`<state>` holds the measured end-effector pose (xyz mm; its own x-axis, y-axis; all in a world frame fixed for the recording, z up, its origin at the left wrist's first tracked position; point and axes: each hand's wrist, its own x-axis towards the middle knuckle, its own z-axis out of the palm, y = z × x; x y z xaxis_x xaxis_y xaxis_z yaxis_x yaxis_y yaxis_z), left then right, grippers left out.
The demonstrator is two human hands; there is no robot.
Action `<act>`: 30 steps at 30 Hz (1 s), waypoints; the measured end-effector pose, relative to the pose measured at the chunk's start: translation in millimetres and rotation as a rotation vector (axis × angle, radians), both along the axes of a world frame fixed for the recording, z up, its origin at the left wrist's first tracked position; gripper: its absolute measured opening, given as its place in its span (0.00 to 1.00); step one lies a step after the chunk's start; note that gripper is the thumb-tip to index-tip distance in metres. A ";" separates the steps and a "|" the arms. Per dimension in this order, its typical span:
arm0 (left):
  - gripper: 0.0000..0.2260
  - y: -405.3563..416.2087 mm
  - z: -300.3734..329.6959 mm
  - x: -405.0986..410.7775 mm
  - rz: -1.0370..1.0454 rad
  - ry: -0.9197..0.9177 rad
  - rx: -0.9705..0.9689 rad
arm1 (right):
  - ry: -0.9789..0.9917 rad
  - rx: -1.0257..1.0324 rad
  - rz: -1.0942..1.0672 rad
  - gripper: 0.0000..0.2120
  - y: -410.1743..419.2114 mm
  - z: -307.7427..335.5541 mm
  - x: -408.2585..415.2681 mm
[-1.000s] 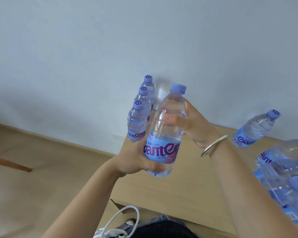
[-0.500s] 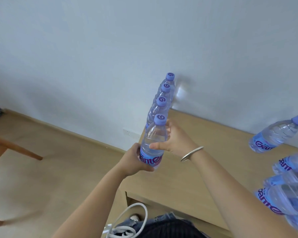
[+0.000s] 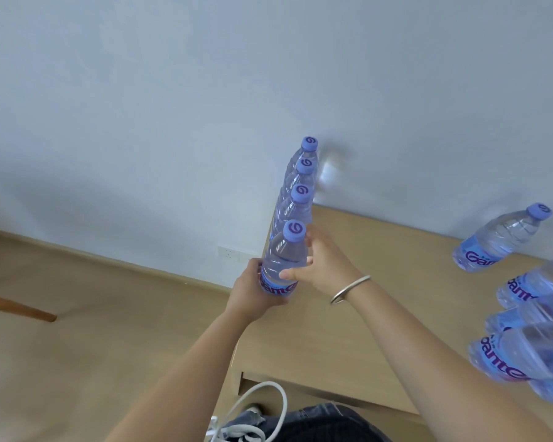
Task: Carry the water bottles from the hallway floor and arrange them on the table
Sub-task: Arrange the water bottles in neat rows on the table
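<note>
At the far left a slanted wooden furniture leg (image 3: 20, 309) juts over the pale wood floor (image 3: 77, 362); a white wall socket (image 3: 234, 253) sits low on the wall (image 3: 173, 106) just above the skirting; the left hand (image 3: 253, 290), its forearm reaching up from the lower middle, curls round the lower body of the front bottle (image 3: 283, 263), fingers over the blue label where purple letters read partly as "Gant", the rest hidden; that bottle stands upright at the left edge of the worktop (image 3: 380, 282), the nearest of a straight row; behind it the three other bottles of the row (image 3: 296, 189) stand one after another toward the wall, each with a lilac cap bearing a purple swirl logo; the right hand (image 3: 324, 266) comes in from the right with fingers spread and fairly straight, thumb and fingertips laid against the upper side of the front bottle just below its cap, a silver bangle (image 3: 348, 288) on the wrist; below, a white cable (image 3: 262, 406) loops over dark clothing at the worktop's near edge; at the right a lone bottle (image 3: 502, 242) stands near the wall, its label reading "Gan" before it turns away; at the right edge a close cluster of bottles (image 3: 530, 339) shows labels with "Gant" and "ante" in purple, blurred and partly cut off.
</note>
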<state>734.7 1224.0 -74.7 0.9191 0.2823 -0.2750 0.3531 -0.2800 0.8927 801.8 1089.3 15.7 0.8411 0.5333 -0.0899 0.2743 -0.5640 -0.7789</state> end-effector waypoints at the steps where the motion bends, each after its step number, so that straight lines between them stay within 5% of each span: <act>1: 0.29 0.7 0.0 3.0 0.000 0.000 0.004 | -0.007 -0.003 -0.012 0.32 0.4 0.0 0.7; 14: 0.32 -3.9 -2.0 9.9 0.053 0.034 0.016 | -0.016 0.044 -0.065 0.33 -1.9 -8.9 -0.4; 19: 0.21 -15.0 -11.5 -10.5 0.163 0.106 0.123 | -0.020 0.085 -0.146 0.32 -19.4 -20.8 -16.4; 24: 0.12 -34.8 -10.4 -21.4 0.007 0.254 0.243 | -0.088 0.106 -0.270 0.25 -68.0 -23.1 -32.7; 30: 0.14 -128.2 12.6 -9.4 -0.410 0.168 0.174 | -0.345 0.139 -0.516 0.15 -154.5 5.1 -51.7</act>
<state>725.3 1095.7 -62.1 0.9111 -0.0394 -0.4102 0.3178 -0.5666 0.7602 750.1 934.8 20.8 0.9612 0.0383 0.2731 0.2423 -0.5905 -0.7698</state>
